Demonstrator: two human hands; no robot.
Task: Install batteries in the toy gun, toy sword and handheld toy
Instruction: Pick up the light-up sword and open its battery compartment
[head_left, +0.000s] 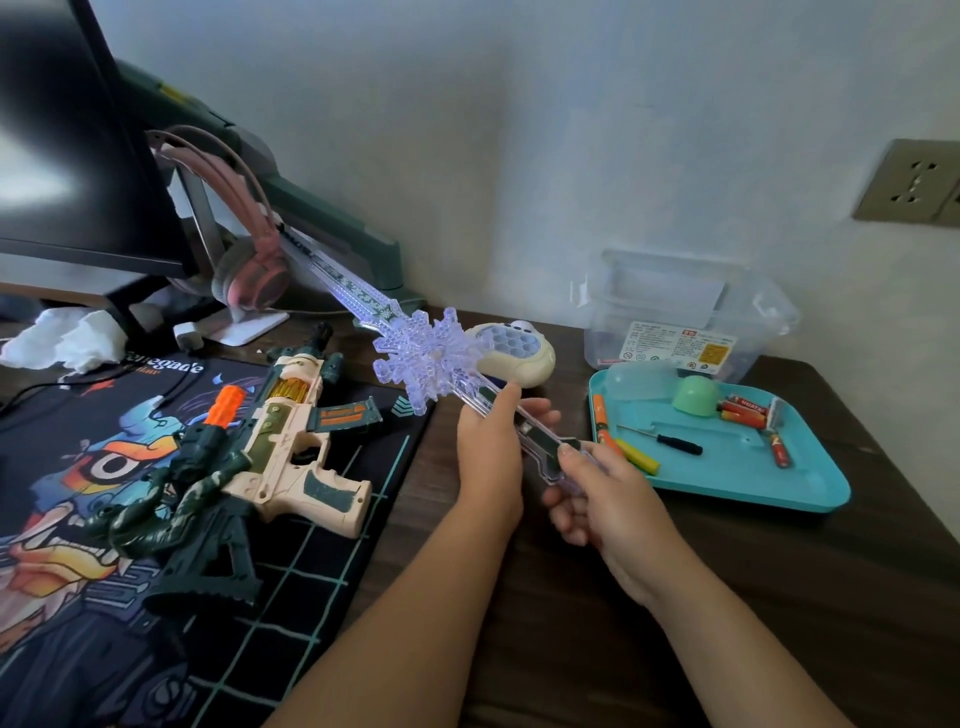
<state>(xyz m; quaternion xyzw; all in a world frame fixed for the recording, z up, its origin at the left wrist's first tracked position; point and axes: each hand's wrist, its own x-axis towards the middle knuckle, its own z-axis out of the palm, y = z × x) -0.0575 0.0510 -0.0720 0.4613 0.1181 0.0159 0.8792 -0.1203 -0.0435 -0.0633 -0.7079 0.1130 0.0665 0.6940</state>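
Your right hand (602, 504) pinches the sword (421, 358) at its hilt end, nearest you; your left hand (488, 452) grips closer to the guard; the blade points away, leftwards.

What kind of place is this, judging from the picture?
Most likely a computer desk in a home room. A monitor stands on the wooden desk, pink headphones hang on a stand beside it, and a printed mouse mat lies in front.
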